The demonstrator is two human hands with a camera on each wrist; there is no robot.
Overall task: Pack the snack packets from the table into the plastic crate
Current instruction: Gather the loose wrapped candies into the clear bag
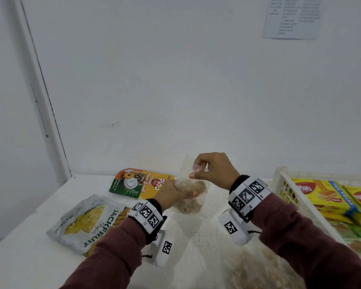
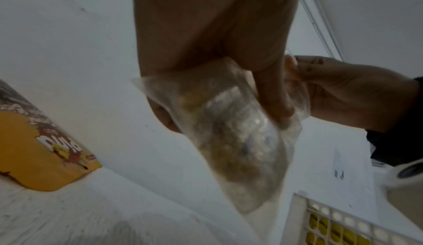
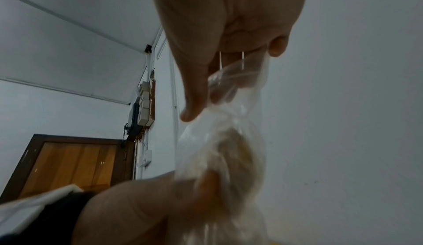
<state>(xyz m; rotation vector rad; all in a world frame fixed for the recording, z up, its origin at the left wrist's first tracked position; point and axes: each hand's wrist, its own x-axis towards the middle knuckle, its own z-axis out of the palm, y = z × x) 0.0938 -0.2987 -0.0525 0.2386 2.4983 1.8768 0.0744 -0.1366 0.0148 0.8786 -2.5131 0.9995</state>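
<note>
My left hand [image 1: 175, 195] grips the clear packet's [image 1: 191, 197] belly while my right hand [image 1: 211, 170] pinches its top. The crate [image 1: 279, 180] at 3 o'clock holds wafer packs [image 1: 321, 197]; 2 pouches remain at 9 o'clock: jackfruit [image 1: 88, 222], biscuits [image 1: 140, 182].

You're in a plain, bare room, more back room or storeroom than kitchen, though I can't say for certain. White painted walls [image 1: 175, 80] all round, a printed paper sheet [image 1: 292, 16] stuck up high, and a white counter [image 1: 19, 257] pushed into the corner. Over on the right-wrist view, a wooden door [image 3: 68, 165] with exposed switch boxes [image 3: 144, 107] and surface wiring beside it.
</note>
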